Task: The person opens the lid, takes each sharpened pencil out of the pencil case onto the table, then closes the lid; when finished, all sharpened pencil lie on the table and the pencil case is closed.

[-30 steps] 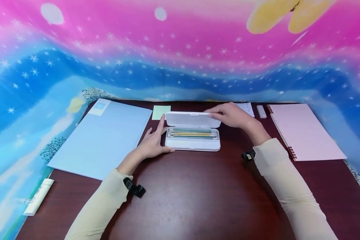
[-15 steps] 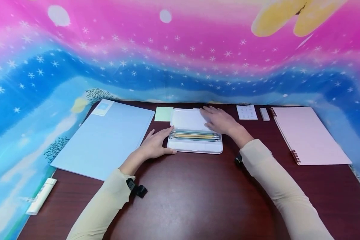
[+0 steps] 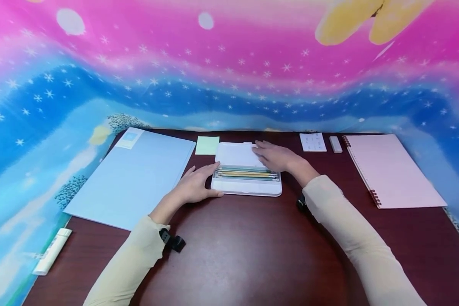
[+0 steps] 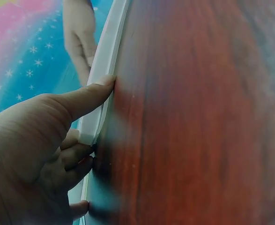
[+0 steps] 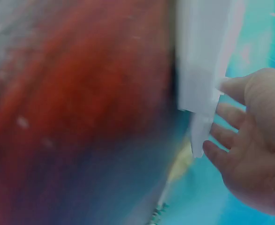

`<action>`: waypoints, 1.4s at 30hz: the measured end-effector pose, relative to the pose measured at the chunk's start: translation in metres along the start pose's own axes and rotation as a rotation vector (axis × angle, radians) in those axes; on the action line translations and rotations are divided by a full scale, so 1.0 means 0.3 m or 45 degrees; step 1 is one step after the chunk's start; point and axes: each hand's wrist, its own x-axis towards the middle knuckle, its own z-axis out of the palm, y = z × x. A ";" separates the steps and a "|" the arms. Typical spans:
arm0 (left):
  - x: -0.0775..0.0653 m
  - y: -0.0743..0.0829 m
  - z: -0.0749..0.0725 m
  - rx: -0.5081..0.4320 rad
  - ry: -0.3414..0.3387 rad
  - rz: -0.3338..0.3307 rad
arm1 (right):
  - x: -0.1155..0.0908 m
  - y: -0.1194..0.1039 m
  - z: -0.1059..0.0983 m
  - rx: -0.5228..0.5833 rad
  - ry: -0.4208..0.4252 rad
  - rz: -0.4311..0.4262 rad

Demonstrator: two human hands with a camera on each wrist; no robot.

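Note:
A white pencil case point(image 3: 246, 187) lies on the table with its lid point(image 3: 235, 154) folded back flat behind it. Several pencils point(image 3: 247, 173), green and yellow, lie in a row along its back part. At the case's left end my left hand point(image 3: 191, 185) holds it, thumb on the front edge and forefinger by the hinge side; the left wrist view shows the thumb point(image 4: 92, 98) pressed on that edge. Over the lid's right part rests my right hand point(image 3: 277, 157), fingers extended. In the right wrist view its fingers point(image 5: 228, 136) reach along the case's right end.
To the left lies a large light-blue folder point(image 3: 134, 178), with a white tube point(image 3: 52, 251) nearer me. Behind are a green sticky-note pad point(image 3: 207, 145), a printed white card point(image 3: 313, 142) and an eraser point(image 3: 335, 144). A pink spiral notebook point(image 3: 395, 172) lies right.
The lid has swung from raised to lying flat back. My right hand has let go of its edge and moved left onto it. The left hand stays at the case's left end.

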 end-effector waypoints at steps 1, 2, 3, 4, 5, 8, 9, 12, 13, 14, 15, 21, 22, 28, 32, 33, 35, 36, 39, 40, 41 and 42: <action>0.000 0.001 0.001 0.003 -0.003 0.003 | -0.006 0.002 -0.003 0.014 0.025 -0.015; 0.000 0.002 0.002 0.007 -0.006 0.004 | -0.015 0.002 -0.009 0.031 0.061 -0.027; 0.000 0.003 0.003 0.011 -0.007 0.003 | -0.023 0.002 -0.016 0.044 0.099 -0.042; 0.000 0.004 0.003 0.012 -0.009 0.000 | -0.035 0.001 -0.025 0.058 0.136 -0.054; 0.000 0.005 0.003 0.012 -0.008 -0.004 | -0.048 0.000 -0.035 0.071 0.176 -0.065; 0.000 0.006 0.001 0.009 -0.007 -0.011 | -0.091 -0.007 -0.061 0.109 0.277 -0.083; -0.001 0.007 0.001 0.009 -0.008 -0.013 | -0.105 -0.009 -0.066 0.119 0.297 -0.093; -0.003 0.005 0.002 0.010 -0.008 -0.011 | -0.147 -0.015 -0.066 0.184 0.313 -0.098; -0.002 0.005 0.003 0.010 -0.007 -0.011 | -0.159 -0.014 -0.061 0.203 0.304 -0.099; -0.001 0.004 0.005 0.011 -0.006 -0.011 | -0.169 -0.013 -0.054 0.219 0.292 -0.095; 0.000 0.004 0.006 0.013 -0.006 -0.011 | -0.178 -0.011 -0.045 0.235 0.274 -0.090; 0.005 0.002 0.013 0.008 0.008 -0.007 | -0.197 -0.009 0.002 0.254 0.182 -0.056; 0.004 0.001 0.013 0.005 0.011 -0.005 | -0.197 -0.011 0.008 0.248 0.169 -0.054; -0.001 -0.002 0.017 0.002 0.022 -0.003 | -0.186 -0.025 0.031 0.197 0.134 -0.085; -0.004 -0.002 0.017 -0.002 0.020 -0.006 | -0.181 -0.027 0.040 0.209 0.133 -0.084; -0.005 -0.002 0.016 -0.004 0.020 -0.007 | -0.180 -0.027 0.043 0.211 0.139 -0.089; -0.007 0.000 0.013 -0.006 0.019 -0.008 | -0.184 -0.026 0.045 0.217 0.151 -0.097; -0.007 0.001 0.012 -0.007 0.017 -0.008 | -0.187 -0.024 0.045 0.221 0.165 -0.101; -0.004 0.003 0.008 0.001 0.008 -0.011 | -0.199 -0.010 0.043 0.232 0.220 -0.111; -0.002 0.003 0.008 0.005 0.004 -0.013 | -0.204 -0.004 0.042 0.244 0.241 -0.106; -0.001 0.003 0.007 0.008 0.000 -0.015 | -0.209 0.003 0.040 0.255 0.265 -0.103; 0.001 0.004 0.006 0.010 -0.002 -0.017 | -0.215 0.012 0.038 0.263 0.290 -0.098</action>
